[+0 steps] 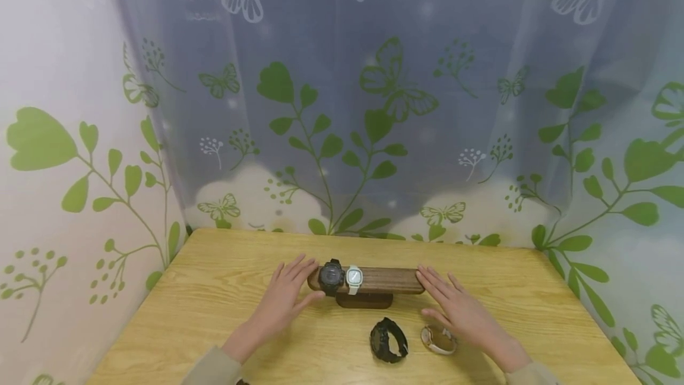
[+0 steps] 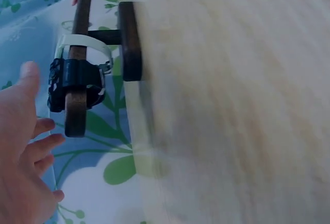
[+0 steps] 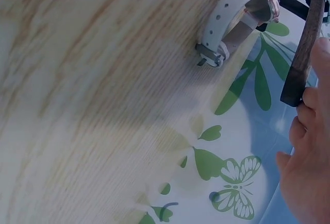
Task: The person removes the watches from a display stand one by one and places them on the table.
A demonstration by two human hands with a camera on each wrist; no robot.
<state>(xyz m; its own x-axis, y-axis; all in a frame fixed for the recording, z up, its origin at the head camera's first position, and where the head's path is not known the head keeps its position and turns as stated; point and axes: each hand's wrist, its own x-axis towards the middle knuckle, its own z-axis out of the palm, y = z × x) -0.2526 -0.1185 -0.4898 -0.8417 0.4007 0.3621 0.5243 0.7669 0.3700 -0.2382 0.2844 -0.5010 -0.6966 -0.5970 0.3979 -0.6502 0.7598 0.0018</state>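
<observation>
A dark wooden watch stand (image 1: pixel 392 280) with a crossbar on a small base stands on the table. Toward its left end the bar carries a black watch (image 1: pixel 332 276) and, beside it, a white square-faced watch (image 1: pixel 354 277). My left hand (image 1: pixel 283 296) is at the bar's left end, fingers extended; the left wrist view shows a small gap between them and the bar. At the opposite end, my right hand (image 1: pixel 465 314) has its straight fingertips at the bar's tip, seemingly touching it. Nearer me lie another black watch (image 1: pixel 380 340) and a white-strapped watch (image 3: pixel 219 20) with a rose-gold case.
The light wooden table (image 1: pixel 214 290) reaches back to a curtain (image 1: pixel 342 135) printed with leaves and butterflies, which also hangs along both sides. Both loose watches lie in front of the stand, the white-strapped one close to my right hand.
</observation>
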